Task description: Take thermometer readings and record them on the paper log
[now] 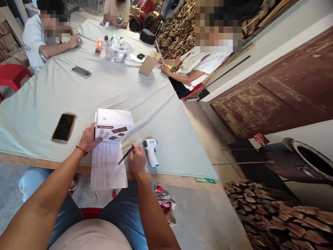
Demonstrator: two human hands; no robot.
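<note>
A white box (114, 119) with brown printing and pictures of chocolate pieces stands near the table's front edge. My left hand (88, 139) grips its left side, thumb across the front face and fingers along the edge. Under and in front of the box, a printed sheet of paper (109, 166) hangs over the table edge. My right hand (137, 158) is closed around a dark pen (125, 155), its tip pointing left above the paper's right edge. Just right of that hand lies a white and blue infrared thermometer (151, 152).
On the cloth-covered table (85, 93) lie a phone in a brown case (63, 127) and another phone (81, 71). Farther back are a basket of bottles (118, 50), an orange object (98, 47) and a cardboard box (149, 64). Other people sit around the table. Firewood (281, 215) is piled at right.
</note>
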